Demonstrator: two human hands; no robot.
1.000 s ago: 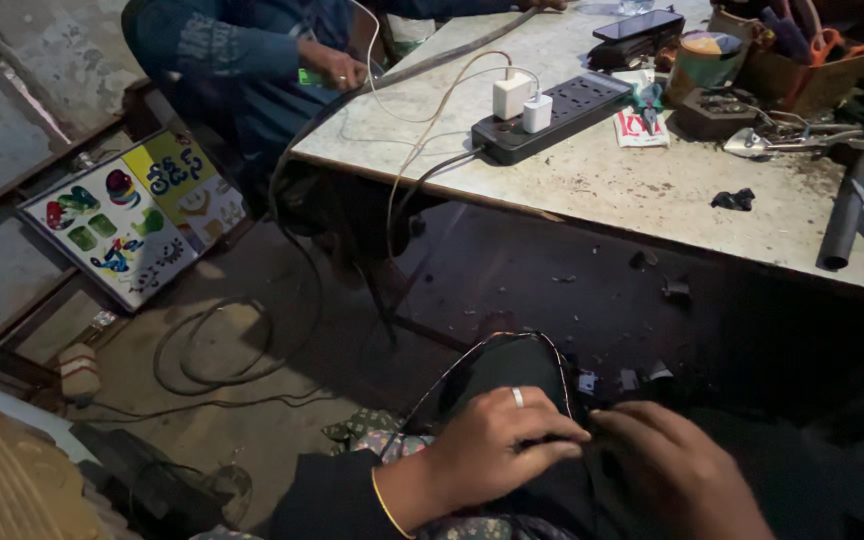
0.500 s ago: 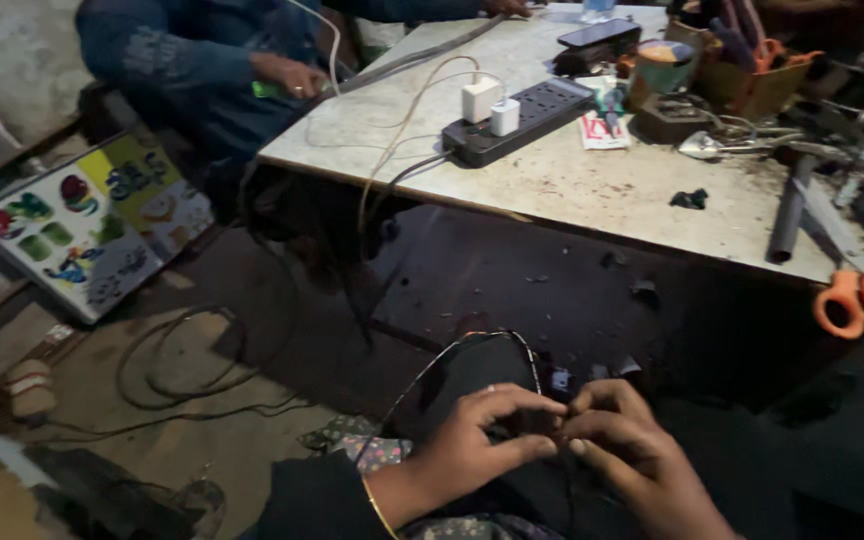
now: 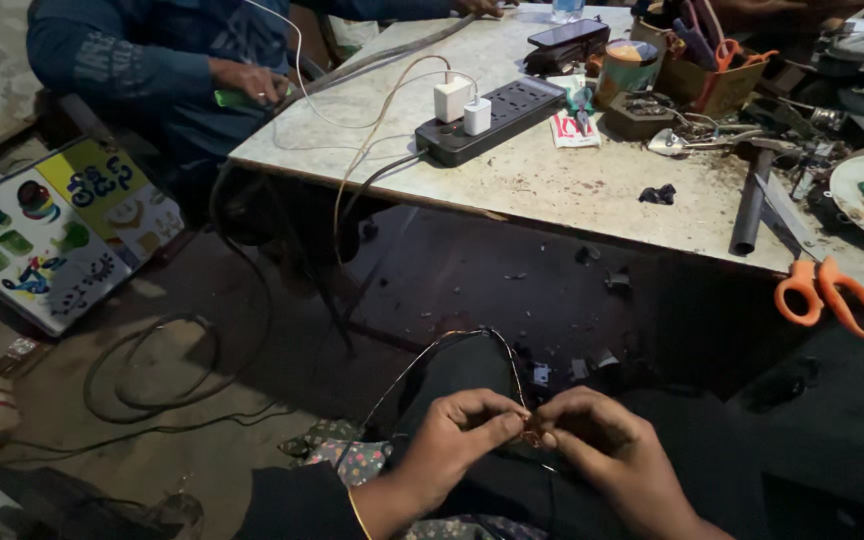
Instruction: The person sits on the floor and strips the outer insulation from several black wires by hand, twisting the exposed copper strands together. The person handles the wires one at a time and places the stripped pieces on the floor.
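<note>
My left hand (image 3: 457,435) and my right hand (image 3: 602,450) meet low in the head view, over my lap. Their fingertips pinch the end of a thin wire (image 3: 442,350) that loops up and away to the left. A small coppery bit shows between the fingertips. Both hands are closed on the wire, touching each other.
A worn table (image 3: 552,180) carries a black power strip (image 3: 492,115) with white chargers, orange scissors (image 3: 832,295), a dark pipe (image 3: 749,210), a phone (image 3: 569,33) and cluttered tool boxes. Another person in blue (image 3: 152,50) sits at the far left. Cables (image 3: 152,370) and a colourful board (image 3: 47,225) lie on the floor.
My hands have come together and lifted the wire end between the fingertips. The view has shifted right and down, bringing the scissors into sight.
</note>
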